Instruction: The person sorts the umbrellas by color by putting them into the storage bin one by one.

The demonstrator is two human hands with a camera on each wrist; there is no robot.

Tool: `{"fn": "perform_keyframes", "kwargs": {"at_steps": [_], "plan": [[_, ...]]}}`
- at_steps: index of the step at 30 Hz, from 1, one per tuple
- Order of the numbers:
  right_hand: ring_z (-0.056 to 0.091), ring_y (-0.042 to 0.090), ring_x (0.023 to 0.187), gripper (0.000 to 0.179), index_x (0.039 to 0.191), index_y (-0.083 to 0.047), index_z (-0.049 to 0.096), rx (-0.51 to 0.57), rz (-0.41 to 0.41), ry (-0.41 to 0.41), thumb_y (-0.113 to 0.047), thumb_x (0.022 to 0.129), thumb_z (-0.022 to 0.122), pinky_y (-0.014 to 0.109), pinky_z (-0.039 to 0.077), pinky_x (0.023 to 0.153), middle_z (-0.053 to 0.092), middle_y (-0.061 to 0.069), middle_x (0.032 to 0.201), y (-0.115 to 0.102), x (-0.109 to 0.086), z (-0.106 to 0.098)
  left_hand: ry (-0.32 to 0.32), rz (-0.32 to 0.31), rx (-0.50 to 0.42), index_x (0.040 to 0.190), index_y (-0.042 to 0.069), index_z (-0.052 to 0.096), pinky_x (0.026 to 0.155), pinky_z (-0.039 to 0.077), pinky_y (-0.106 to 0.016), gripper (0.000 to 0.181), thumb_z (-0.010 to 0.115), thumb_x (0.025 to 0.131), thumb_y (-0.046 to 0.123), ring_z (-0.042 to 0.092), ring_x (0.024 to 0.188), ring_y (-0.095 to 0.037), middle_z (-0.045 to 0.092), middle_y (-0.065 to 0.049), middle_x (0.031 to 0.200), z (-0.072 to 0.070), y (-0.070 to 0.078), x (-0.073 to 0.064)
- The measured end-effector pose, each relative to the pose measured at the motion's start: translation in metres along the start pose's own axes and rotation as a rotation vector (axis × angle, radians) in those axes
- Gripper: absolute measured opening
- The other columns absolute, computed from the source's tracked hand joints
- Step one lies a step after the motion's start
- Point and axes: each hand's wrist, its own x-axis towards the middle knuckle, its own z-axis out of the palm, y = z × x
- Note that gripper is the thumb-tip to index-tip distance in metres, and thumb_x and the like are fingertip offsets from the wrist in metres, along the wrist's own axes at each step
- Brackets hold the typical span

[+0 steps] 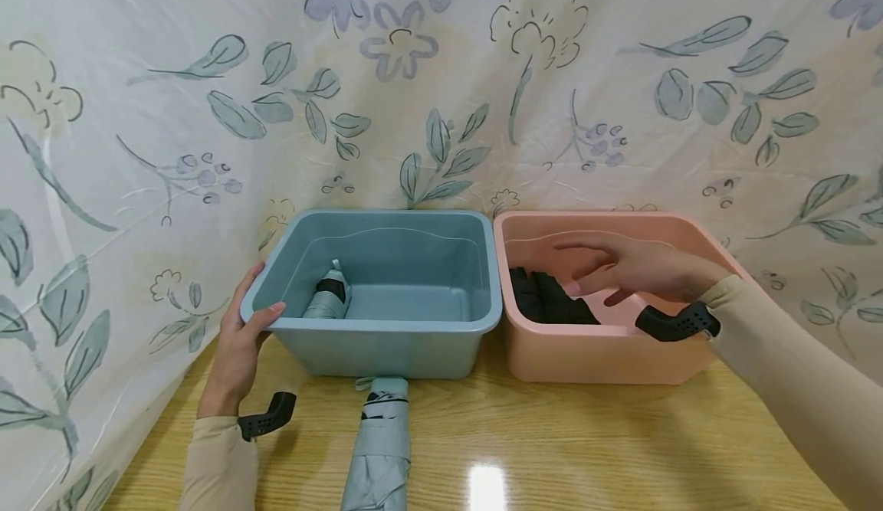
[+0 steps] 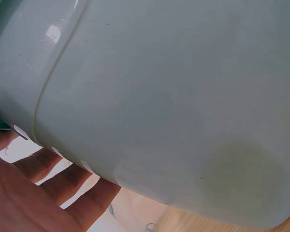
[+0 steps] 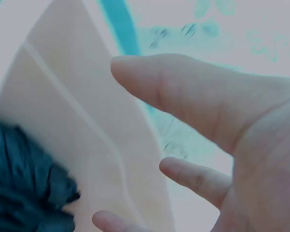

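Observation:
My left hand (image 1: 237, 346) grips the left rim of a blue plastic bin (image 1: 372, 350), its thumb over the edge and its fingers along the outer wall. Inside that bin, at the left, lies a pale blue folded umbrella (image 1: 327, 306) with a dark band. My right hand (image 1: 645, 267) hovers over the pink bin (image 1: 607, 358) with fingers spread and nothing held. Below and left of it, black folded fabric, like a folded umbrella (image 1: 552, 300), lies in the pink bin. Another pale blue folded umbrella (image 1: 379, 450) lies on the table before the blue bin.
The two bins stand side by side on a wood-grain table (image 1: 552, 450). Behind them and along the left hangs a flower-patterned cloth (image 1: 441, 97). Black wrist-camera mounts (image 1: 269, 417) sit on both wrists.

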Motion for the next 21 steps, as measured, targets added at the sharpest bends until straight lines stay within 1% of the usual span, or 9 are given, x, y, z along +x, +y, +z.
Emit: {"fn": "perform_keyframes", "kwargs": {"at_steps": [2, 5, 7, 9, 11, 14, 18, 20, 21], "plan": [[0.052, 0.035, 0.129, 0.077, 0.157, -0.029, 0.035, -0.014, -0.030, 0.035, -0.032, 0.092, 0.076, 0.049, 0.052, 0.092, 0.049, 0.015, 0.145, -0.006, -0.009, 0.004, 0.000, -0.003, 0.002, 0.162, 0.038, 0.021, 0.108, 0.032, -0.048, 0.065, 0.050, 0.106, 0.021, 0.028, 0.138, -0.035, 0.021, -0.009, 0.161, 0.000, 0.000, 0.000], [0.053, 0.033, 0.128, 0.073, 0.154, -0.032, 0.040, -0.046, -0.097, 0.091, -0.031, 0.091, 0.078, 0.043, 0.053, 0.093, 0.054, 0.012, 0.140, -0.015, -0.022, 0.013, 0.002, -0.004, 0.006, 0.162, 0.038, 0.021, 0.109, 0.031, -0.050, 0.065, 0.050, 0.106, 0.021, 0.028, 0.138, -0.036, 0.021, -0.009, 0.161, 0.001, 0.000, 0.001], [0.055, 0.033, 0.127, 0.073, 0.154, -0.032, 0.041, -0.071, -0.161, 0.114, -0.029, 0.091, 0.079, 0.040, 0.053, 0.092, 0.056, 0.010, 0.139, -0.022, -0.031, 0.021, 0.003, -0.004, 0.011, 0.162, 0.038, 0.021, 0.110, 0.030, -0.052, 0.065, 0.050, 0.106, 0.021, 0.028, 0.138, -0.036, 0.021, -0.009, 0.161, 0.001, 0.000, 0.001], [0.056, 0.032, 0.126, 0.074, 0.154, -0.030, 0.041, -0.088, -0.227, 0.127, -0.027, 0.090, 0.079, 0.042, 0.053, 0.093, 0.055, 0.007, 0.141, -0.029, -0.039, 0.032, 0.004, -0.005, 0.015, 0.162, 0.038, 0.020, 0.111, 0.028, -0.056, 0.065, 0.050, 0.106, 0.022, 0.027, 0.139, -0.037, 0.021, -0.009, 0.161, 0.001, 0.001, 0.001], [0.055, 0.031, 0.127, 0.075, 0.154, -0.030, 0.042, -0.105, -0.277, 0.135, -0.026, 0.090, 0.080, 0.044, 0.053, 0.093, 0.053, 0.005, 0.144, -0.036, -0.045, 0.043, 0.007, -0.007, 0.018, 0.162, 0.038, 0.020, 0.112, 0.026, -0.060, 0.065, 0.050, 0.106, 0.022, 0.027, 0.139, -0.037, 0.020, -0.009, 0.162, 0.002, 0.001, 0.001], [0.055, 0.028, 0.127, 0.073, 0.153, -0.030, 0.043, -0.150, -0.336, 0.158, -0.025, 0.090, 0.079, 0.045, 0.051, 0.096, 0.052, 0.001, 0.145, -0.043, -0.052, 0.060, 0.011, -0.009, 0.016, 0.162, 0.038, 0.020, 0.112, 0.024, -0.062, 0.066, 0.050, 0.106, 0.022, 0.027, 0.139, -0.037, 0.020, -0.009, 0.162, 0.002, 0.001, 0.001], [0.057, 0.021, 0.125, 0.070, 0.151, -0.032, 0.046, -0.226, -0.417, 0.209, -0.030, 0.090, 0.080, 0.039, 0.051, 0.097, 0.053, -0.005, 0.144, -0.049, -0.059, 0.081, 0.014, -0.012, 0.011, 0.162, 0.038, 0.021, 0.113, 0.026, -0.059, 0.066, 0.051, 0.106, 0.022, 0.028, 0.139, -0.035, 0.021, -0.009, 0.162, 0.002, 0.001, 0.001], [0.059, 0.018, 0.122, 0.071, 0.150, -0.034, 0.047, -0.261, -0.440, 0.235, -0.036, 0.088, 0.081, 0.039, 0.051, 0.096, 0.054, -0.007, 0.143, -0.051, -0.060, 0.091, 0.014, -0.012, 0.008, 0.162, 0.037, 0.021, 0.112, 0.027, -0.056, 0.065, 0.051, 0.106, 0.022, 0.028, 0.139, -0.035, 0.021, -0.009, 0.162, 0.002, 0.001, 0.001], [0.059, 0.019, 0.122, 0.071, 0.150, -0.036, 0.047, -0.257, -0.434, 0.228, -0.039, 0.087, 0.081, 0.041, 0.051, 0.096, 0.055, -0.007, 0.143, -0.052, -0.060, 0.096, 0.014, -0.012, 0.007, 0.162, 0.037, 0.021, 0.112, 0.028, -0.055, 0.065, 0.051, 0.106, 0.022, 0.028, 0.139, -0.034, 0.021, -0.009, 0.161, 0.002, 0.001, 0.001]]}}
